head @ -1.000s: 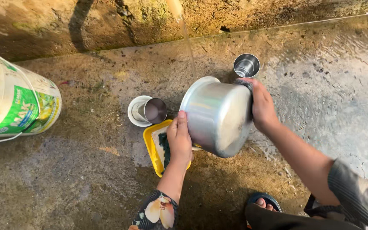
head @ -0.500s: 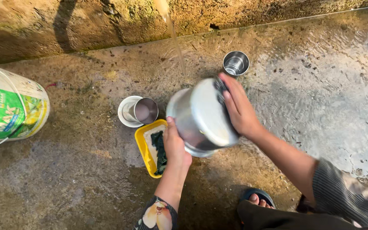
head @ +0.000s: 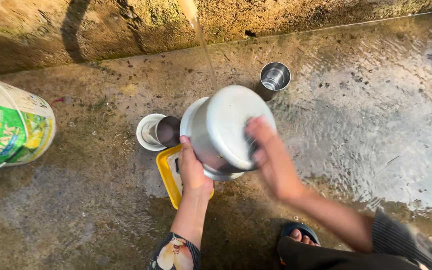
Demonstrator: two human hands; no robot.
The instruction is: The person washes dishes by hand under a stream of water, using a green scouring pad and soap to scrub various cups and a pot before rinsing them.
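A steel pot (head: 221, 125) is tilted on its side with its flat base turned up toward me, held above a yellow tray (head: 166, 175). My left hand (head: 193, 170) grips the pot's lower left rim. My right hand (head: 273, 160) is blurred and presses its fingers on the right side of the base, with what looks like a dark scrub pad (head: 250, 146) under them. A thin stream of water (head: 203, 45) falls from above onto the wet concrete floor just behind the pot.
A steel cup (head: 168, 131) lies on a white saucer (head: 146, 132) left of the pot. A steel tumbler (head: 274, 77) stands behind it. A white and green bucket (head: 11, 125) lies at far left. My sandalled foot (head: 298, 235) is at the bottom, and a rough wall (head: 126, 25) runs behind.
The pot has turned from its side wall facing me to its base facing me. My right hand slid from the far rim down onto the base. My left hand kept its hold.
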